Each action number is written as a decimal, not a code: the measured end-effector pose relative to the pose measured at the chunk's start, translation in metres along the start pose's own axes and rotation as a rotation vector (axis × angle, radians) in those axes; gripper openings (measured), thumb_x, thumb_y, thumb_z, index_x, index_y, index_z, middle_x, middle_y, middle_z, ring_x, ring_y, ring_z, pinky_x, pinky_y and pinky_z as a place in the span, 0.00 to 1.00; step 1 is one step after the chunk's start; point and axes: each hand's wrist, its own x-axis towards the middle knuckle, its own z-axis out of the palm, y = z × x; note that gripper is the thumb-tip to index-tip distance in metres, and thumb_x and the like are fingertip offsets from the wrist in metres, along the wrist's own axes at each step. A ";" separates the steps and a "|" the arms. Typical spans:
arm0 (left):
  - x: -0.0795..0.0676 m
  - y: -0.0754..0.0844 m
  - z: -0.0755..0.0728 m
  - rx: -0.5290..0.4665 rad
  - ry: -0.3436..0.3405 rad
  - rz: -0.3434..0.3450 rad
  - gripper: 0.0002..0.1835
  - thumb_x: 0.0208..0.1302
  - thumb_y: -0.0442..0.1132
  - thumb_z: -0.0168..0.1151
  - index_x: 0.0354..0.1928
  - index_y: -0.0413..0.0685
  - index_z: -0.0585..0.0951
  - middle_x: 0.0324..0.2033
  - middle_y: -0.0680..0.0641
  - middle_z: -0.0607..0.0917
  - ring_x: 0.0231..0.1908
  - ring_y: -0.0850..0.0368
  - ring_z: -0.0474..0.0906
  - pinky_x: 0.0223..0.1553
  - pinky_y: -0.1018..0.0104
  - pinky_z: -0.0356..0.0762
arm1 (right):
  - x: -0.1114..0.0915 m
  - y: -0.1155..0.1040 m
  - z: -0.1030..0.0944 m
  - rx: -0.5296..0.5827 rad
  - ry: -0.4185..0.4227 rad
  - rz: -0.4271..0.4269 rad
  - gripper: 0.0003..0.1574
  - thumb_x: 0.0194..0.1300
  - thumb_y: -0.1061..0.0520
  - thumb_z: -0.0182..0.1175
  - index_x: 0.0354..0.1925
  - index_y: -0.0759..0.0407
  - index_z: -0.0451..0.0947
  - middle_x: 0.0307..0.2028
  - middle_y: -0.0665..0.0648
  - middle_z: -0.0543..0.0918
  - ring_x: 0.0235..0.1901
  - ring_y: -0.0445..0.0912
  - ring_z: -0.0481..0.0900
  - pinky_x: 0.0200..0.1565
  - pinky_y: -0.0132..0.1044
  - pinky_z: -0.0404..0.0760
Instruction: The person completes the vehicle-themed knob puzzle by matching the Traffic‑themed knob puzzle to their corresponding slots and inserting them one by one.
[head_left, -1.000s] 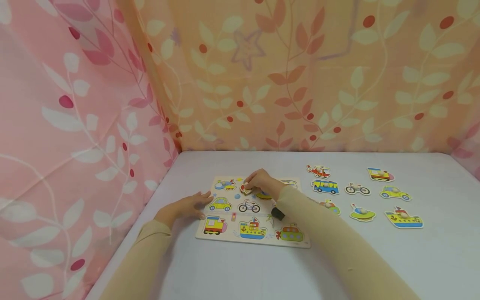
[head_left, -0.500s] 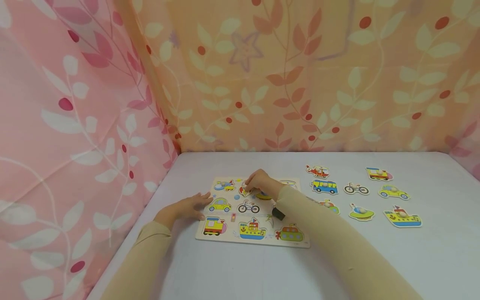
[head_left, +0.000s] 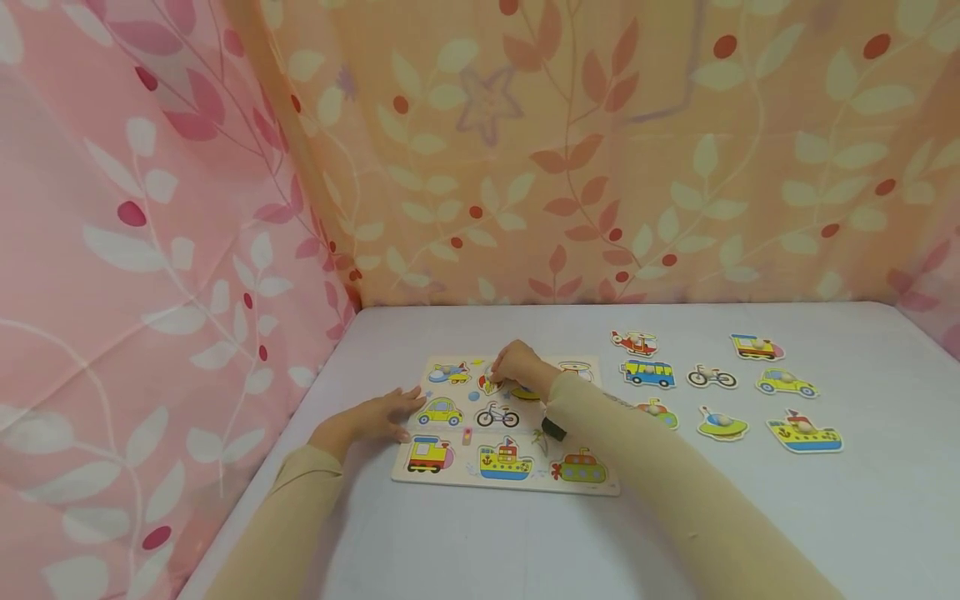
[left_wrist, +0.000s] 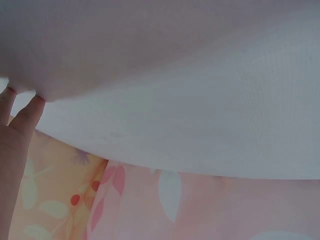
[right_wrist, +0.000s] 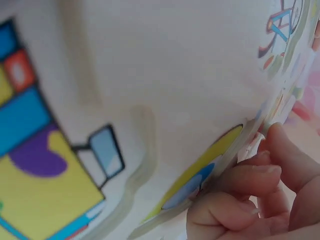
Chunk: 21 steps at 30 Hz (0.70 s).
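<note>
A wooden peg puzzle board (head_left: 450, 423) with vehicle pictures lies on the table. My right hand (head_left: 522, 367) is over its upper middle, thumb and fingers pinching a small red, yellow and white puzzle piece (head_left: 489, 383). The hand partly covers this piece, so its kind is unclear; it lies at the board's surface. In the right wrist view my right hand (right_wrist: 255, 190) shows curled fingers close to the printed flying saucer (right_wrist: 200, 172). My left hand (head_left: 378, 414) rests at the board's left edge with fingers spread. In the left wrist view, fingers (left_wrist: 31, 112) show at the left.
Right of the board lie several knobbed pieces: a helicopter (head_left: 636, 342), bus (head_left: 649, 373), bicycle (head_left: 712, 377), train (head_left: 757, 347), car (head_left: 787, 383), flying saucer (head_left: 722, 425), ship (head_left: 805, 433) and submarine (head_left: 660, 412), partly behind the right sleeve. Patterned curtains (head_left: 450, 208) border the table.
The pinched piece has turned slightly and settled against the board at the upper middle. My left hand has stayed at the board's edge.
</note>
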 end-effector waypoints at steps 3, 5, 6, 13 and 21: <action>-0.001 0.001 0.000 0.001 0.000 -0.003 0.39 0.59 0.40 0.69 0.72 0.57 0.64 0.75 0.51 0.55 0.74 0.43 0.39 0.69 0.37 0.42 | -0.004 0.001 -0.004 0.017 -0.008 -0.013 0.08 0.54 0.63 0.73 0.33 0.65 0.84 0.25 0.53 0.78 0.20 0.42 0.69 0.20 0.30 0.70; -0.001 0.001 0.000 -0.001 -0.001 -0.006 0.40 0.59 0.40 0.69 0.73 0.57 0.64 0.75 0.52 0.55 0.74 0.44 0.39 0.69 0.37 0.42 | -0.008 0.002 -0.008 0.066 -0.020 -0.020 0.10 0.55 0.64 0.72 0.37 0.66 0.85 0.24 0.53 0.77 0.18 0.42 0.66 0.20 0.30 0.69; -0.001 0.002 -0.001 -0.002 -0.002 -0.001 0.40 0.59 0.40 0.69 0.73 0.56 0.64 0.75 0.51 0.55 0.74 0.43 0.39 0.69 0.37 0.42 | -0.011 0.003 -0.011 0.098 -0.027 -0.023 0.11 0.55 0.64 0.71 0.39 0.66 0.85 0.25 0.54 0.77 0.17 0.41 0.64 0.21 0.31 0.69; -0.003 0.001 -0.003 0.011 -0.006 0.035 0.39 0.60 0.40 0.68 0.72 0.53 0.64 0.75 0.48 0.54 0.74 0.41 0.40 0.69 0.37 0.42 | -0.025 0.009 -0.035 0.188 -0.070 -0.043 0.16 0.61 0.61 0.67 0.48 0.64 0.82 0.32 0.57 0.78 0.16 0.41 0.63 0.22 0.31 0.66; -0.003 0.000 -0.003 0.006 -0.009 0.026 0.39 0.60 0.40 0.68 0.73 0.55 0.64 0.75 0.49 0.54 0.74 0.42 0.40 0.69 0.37 0.42 | -0.040 0.018 -0.065 0.150 -0.092 -0.092 0.20 0.65 0.58 0.64 0.54 0.64 0.80 0.39 0.61 0.79 0.20 0.44 0.68 0.27 0.34 0.71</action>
